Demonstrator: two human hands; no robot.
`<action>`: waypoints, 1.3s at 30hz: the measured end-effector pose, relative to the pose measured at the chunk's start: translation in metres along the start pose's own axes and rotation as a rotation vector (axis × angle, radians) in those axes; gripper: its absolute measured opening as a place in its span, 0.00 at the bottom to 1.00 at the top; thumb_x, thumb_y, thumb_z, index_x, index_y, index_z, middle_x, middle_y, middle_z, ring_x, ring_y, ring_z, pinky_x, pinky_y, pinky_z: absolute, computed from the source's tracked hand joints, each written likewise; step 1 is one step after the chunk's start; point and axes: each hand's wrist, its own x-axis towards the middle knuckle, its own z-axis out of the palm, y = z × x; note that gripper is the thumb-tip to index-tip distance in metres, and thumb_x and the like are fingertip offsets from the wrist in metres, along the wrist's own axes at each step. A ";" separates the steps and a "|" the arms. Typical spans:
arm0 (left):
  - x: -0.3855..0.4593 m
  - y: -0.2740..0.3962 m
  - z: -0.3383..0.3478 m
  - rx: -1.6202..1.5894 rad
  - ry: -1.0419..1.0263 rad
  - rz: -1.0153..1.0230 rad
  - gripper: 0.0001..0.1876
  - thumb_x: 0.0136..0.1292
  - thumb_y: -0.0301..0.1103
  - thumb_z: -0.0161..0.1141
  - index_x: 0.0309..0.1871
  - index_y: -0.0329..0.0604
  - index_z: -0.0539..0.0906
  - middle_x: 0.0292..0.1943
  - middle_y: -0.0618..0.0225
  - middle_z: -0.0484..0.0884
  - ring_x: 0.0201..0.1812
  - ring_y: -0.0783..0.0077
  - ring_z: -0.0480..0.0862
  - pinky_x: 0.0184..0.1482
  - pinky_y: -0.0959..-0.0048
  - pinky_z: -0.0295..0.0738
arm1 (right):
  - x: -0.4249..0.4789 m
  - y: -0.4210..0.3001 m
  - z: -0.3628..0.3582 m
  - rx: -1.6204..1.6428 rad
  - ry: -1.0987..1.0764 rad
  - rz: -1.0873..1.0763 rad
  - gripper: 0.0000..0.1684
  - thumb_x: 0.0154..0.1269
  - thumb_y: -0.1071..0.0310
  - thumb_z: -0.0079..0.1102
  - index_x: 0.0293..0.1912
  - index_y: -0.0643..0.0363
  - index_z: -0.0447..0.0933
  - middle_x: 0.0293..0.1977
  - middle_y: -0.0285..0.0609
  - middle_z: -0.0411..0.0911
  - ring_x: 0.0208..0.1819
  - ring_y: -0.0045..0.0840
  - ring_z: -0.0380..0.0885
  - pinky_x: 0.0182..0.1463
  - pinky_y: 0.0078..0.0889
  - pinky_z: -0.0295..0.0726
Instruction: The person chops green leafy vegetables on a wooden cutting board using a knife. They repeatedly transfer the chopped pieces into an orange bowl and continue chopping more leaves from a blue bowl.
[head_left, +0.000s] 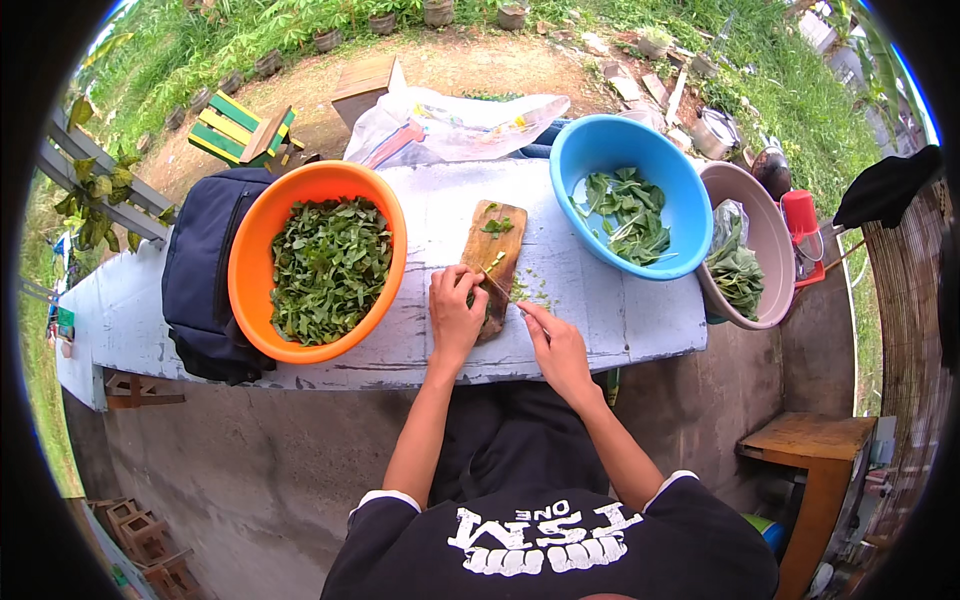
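A wooden cutting board (509, 241) lies on the white-painted table in front of me. My left hand (456, 306) is on the board's left side, its fingers curled around leafy greens, mostly hidden beneath them. A thin-bladed knife (498, 286) is in my right hand (553, 346), its blade reaching over the board to the left fingertips. Cut green stems (495, 261) and chopped leaves (497, 226) lie farther up the board; small bits are scattered to its right. On the left, an orange basin (393, 300) holds chopped leaves. A blue basin (570, 161) with whole leaves is at the right.
A dark blue backpack (196, 262) lies beside the orange basin. A clear plastic bag (465, 127) is at the table's far edge. Right of the blue basin, a pinkish-grey basin (776, 262) holds leaves and a plastic bag, near a red container (799, 212). A wooden stand (810, 435) is at lower right.
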 end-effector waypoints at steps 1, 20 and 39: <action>0.000 0.000 -0.001 -0.011 -0.004 0.002 0.06 0.61 0.25 0.64 0.41 0.40 0.87 0.46 0.63 0.82 0.52 0.56 0.78 0.57 0.59 0.74 | -0.001 0.000 0.001 0.002 0.002 -0.004 0.17 0.81 0.61 0.53 0.60 0.52 0.83 0.48 0.54 0.86 0.50 0.50 0.84 0.52 0.46 0.81; -0.010 0.002 -0.009 -0.010 0.033 0.018 0.08 0.59 0.26 0.69 0.42 0.40 0.87 0.49 0.63 0.82 0.53 0.56 0.77 0.57 0.60 0.75 | 0.036 -0.004 0.025 0.054 0.065 -0.103 0.16 0.80 0.58 0.53 0.58 0.50 0.84 0.41 0.54 0.86 0.44 0.53 0.85 0.47 0.50 0.81; -0.014 0.005 -0.011 0.003 0.039 -0.013 0.08 0.58 0.27 0.69 0.41 0.41 0.88 0.50 0.62 0.80 0.54 0.56 0.76 0.58 0.60 0.75 | 0.010 0.027 0.026 -0.081 0.079 -0.190 0.16 0.79 0.59 0.56 0.60 0.42 0.83 0.37 0.50 0.85 0.41 0.47 0.84 0.43 0.48 0.80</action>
